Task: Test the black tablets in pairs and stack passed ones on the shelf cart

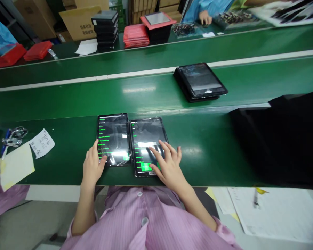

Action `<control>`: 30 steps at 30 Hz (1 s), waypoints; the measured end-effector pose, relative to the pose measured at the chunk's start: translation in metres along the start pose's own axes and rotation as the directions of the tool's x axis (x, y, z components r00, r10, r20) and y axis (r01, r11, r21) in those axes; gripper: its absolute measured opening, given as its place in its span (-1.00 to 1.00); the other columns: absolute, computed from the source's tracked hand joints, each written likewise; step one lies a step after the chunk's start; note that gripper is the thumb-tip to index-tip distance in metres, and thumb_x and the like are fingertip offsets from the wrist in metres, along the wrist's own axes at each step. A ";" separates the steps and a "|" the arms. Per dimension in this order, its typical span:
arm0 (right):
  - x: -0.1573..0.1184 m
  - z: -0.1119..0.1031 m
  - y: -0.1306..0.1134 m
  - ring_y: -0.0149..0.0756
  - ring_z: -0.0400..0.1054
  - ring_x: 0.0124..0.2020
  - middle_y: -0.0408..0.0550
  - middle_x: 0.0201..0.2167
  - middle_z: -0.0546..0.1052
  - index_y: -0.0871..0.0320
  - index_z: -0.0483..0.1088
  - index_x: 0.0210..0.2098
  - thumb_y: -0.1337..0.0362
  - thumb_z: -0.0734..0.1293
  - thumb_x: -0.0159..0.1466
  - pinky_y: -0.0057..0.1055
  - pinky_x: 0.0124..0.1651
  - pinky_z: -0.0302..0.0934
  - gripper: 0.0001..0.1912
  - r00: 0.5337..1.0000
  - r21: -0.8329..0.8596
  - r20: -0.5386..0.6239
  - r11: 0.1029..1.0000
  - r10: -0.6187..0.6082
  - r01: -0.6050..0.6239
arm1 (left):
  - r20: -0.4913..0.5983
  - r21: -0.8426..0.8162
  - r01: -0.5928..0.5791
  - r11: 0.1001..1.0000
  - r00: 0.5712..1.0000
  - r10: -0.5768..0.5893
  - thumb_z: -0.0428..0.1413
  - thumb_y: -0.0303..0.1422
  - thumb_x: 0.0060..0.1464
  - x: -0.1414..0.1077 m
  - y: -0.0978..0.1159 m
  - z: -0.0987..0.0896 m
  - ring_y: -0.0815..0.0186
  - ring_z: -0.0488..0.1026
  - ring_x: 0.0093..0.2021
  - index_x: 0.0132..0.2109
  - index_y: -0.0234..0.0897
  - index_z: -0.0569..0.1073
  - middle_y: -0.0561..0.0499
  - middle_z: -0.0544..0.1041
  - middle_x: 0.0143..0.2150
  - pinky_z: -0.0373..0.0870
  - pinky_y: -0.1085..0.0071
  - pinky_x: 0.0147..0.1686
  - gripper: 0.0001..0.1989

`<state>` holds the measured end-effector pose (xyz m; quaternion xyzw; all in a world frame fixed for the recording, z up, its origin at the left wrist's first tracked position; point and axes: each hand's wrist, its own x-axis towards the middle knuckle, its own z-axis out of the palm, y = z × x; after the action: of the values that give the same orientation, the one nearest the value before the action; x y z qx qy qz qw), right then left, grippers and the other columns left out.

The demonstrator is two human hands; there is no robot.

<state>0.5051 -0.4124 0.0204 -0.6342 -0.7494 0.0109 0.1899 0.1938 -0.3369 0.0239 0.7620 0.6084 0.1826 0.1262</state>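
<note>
Two black tablets lie side by side on the green bench, screens up and lit with green text lists. My left hand (92, 165) rests at the lower left edge of the left tablet (113, 139), fingers apart, the thumb over its bottom corner. Over the lower right of the right tablet (144, 149) is my right hand (169, 163), its fingers spread above the screen. Whether those fingertips touch the glass I cannot tell. A bright green block shows near the bottom of each screen.
Stacked tablets (200, 81) sit on the green belt (94, 99) beyond. A large black object (281, 139) covers the right side. Paper notes (17, 168) and a shiny metal item (15, 136) lie left. Across the line are red packets (136, 35) and another person's hand (205, 17).
</note>
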 end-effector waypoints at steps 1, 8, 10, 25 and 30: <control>0.002 0.000 -0.001 0.22 -0.02 0.33 0.21 0.38 0.05 -0.02 0.12 0.35 0.05 0.13 0.44 0.44 0.30 -0.27 -0.48 1.000 0.000 0.013 1.000 -0.004 0.004 | 0.017 0.013 0.010 1.000 1.000 -0.010 -0.27 0.14 0.31 0.003 0.001 -0.002 -0.10 0.33 0.21 0.47 -0.26 -0.06 -0.30 0.33 0.27 0.37 0.03 0.09 -0.22; 0.015 0.009 -0.007 0.29 -0.10 0.38 0.18 0.46 -0.13 -0.10 0.09 0.37 0.05 0.22 0.41 0.52 0.25 -0.26 -0.43 0.997 -0.054 0.045 0.997 0.060 -0.058 | 0.159 0.147 0.051 0.988 0.984 -0.075 -0.34 0.15 0.31 0.019 0.004 -0.013 -0.04 0.49 -0.06 0.44 -0.17 0.07 -0.23 0.40 0.04 0.48 0.12 -0.19 -0.25; 0.014 0.006 -0.003 0.33 -0.14 0.39 0.14 0.48 -0.23 -0.14 0.02 0.40 0.05 0.22 0.40 0.54 0.23 -0.24 -0.39 0.996 -0.066 0.010 0.994 0.085 -0.084 | 0.175 0.103 0.076 0.992 0.980 -0.093 -0.31 0.13 0.32 0.024 -0.001 -0.019 0.00 0.52 -0.09 0.47 -0.18 -0.05 -0.26 0.34 0.13 0.50 0.13 -0.23 -0.26; 0.141 0.046 0.110 -0.07 0.39 0.09 0.09 0.03 0.53 0.09 0.43 0.08 -0.23 0.00 0.40 -0.04 0.24 0.20 -0.34 0.979 0.710 -0.069 0.699 0.190 -0.086 | 0.415 -0.070 -0.385 0.920 0.828 0.378 -0.21 -0.14 0.36 0.231 0.037 0.010 0.15 0.42 0.16 0.06 -0.25 0.54 -0.08 0.52 0.13 0.30 0.27 0.17 -0.51; 0.127 0.048 0.112 -0.09 0.34 0.18 0.08 0.11 0.50 0.10 0.43 0.11 -0.18 0.03 0.43 -0.04 0.30 0.12 -0.38 0.984 0.756 -0.102 0.654 0.147 -0.020 | 0.511 -0.099 -0.319 0.942 0.797 0.324 -0.13 -0.07 0.28 0.234 0.026 0.006 0.11 0.53 -0.07 -0.19 -0.28 0.60 -0.11 0.63 -0.10 0.40 0.29 -0.05 -0.50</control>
<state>0.5813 -0.2581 -0.0186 -0.5315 -0.6306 0.2794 0.4917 0.2649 -0.1151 0.0586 0.8742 0.4125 -0.0089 0.2561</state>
